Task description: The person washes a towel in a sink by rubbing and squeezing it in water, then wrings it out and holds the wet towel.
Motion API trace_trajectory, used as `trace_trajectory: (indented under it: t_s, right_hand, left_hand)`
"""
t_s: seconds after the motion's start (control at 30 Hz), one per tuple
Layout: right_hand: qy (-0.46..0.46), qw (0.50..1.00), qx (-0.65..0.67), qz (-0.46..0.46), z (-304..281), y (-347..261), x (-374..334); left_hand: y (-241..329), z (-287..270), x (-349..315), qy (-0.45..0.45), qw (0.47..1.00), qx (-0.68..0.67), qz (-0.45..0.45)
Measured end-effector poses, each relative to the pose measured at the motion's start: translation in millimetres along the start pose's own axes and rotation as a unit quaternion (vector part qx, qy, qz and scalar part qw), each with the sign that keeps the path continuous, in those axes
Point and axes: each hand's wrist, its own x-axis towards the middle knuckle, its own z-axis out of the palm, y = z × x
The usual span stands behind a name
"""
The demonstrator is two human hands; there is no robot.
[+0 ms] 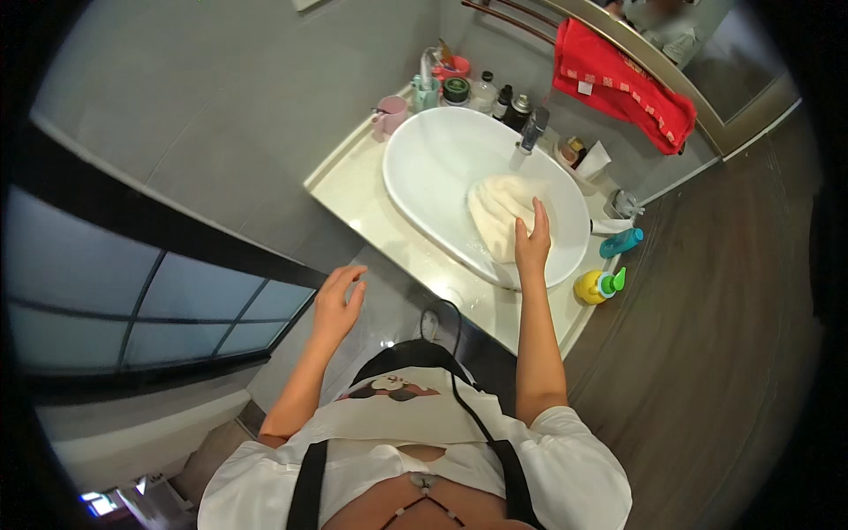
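A cream-coloured cloth, likely a small towel (502, 208), lies bunched in the white oval sink (424, 168), below the dark faucet (532, 132). Over the near right side of the cloth is my right hand (533, 243), its thumb and fingers apart. Whether its fingertips touch the cloth or hover just above it, I cannot tell. My left hand (337, 305) is in the air, left of the counter, with the fingers stretched out and nothing in them.
A pale counter (353, 190) surrounds the sink. A pink cup (391, 113) and several jars and bottles line its back edge. At the right stand a yellow pump bottle (594, 287) and a blue bottle (621, 243). A red towel (618, 84) hangs on the wall.
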Motion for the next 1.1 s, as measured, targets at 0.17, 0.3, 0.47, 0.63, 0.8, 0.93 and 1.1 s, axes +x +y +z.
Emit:
trace_trajectory:
  t_s: [0.17, 0.3, 0.47, 0.63, 0.8, 0.93, 1.1]
  right_hand:
    - [-0.003, 0.989, -0.147, -0.001, 15, 79, 65]
    - [-0.057, 0.974, -0.216, -0.038, 35, 113, 69]
    - [-0.138, 0.935, -0.327, 0.025, 88, 119, 69]
    - [-0.161, 0.911, -0.38, 0.021, 110, 146, 51]
    - [-0.237, 0.897, -0.36, 0.1, 118, 157, 59]
    - [-0.293, 0.887, -0.346, 0.094, 132, 179, 60]
    - [-0.332, 0.921, -0.163, 0.124, 116, 182, 78]
  left_hand:
    - [-5, 59, 117, -0.031, 0.992, 0.054, 0.108]
    - [-4, 138, 192, -0.122, 0.97, 0.078, 0.194]
    - [-16, 252, 276, -0.19, 0.922, 0.136, 0.308]
    - [-58, 318, 296, -0.297, 0.851, 0.265, 0.344]
    - [-87, 325, 295, -0.382, 0.839, 0.273, 0.274]
    - [-98, 323, 297, -0.382, 0.828, 0.293, 0.286]
    - [-152, 322, 332, -0.467, 0.877, -0.087, 0.063]
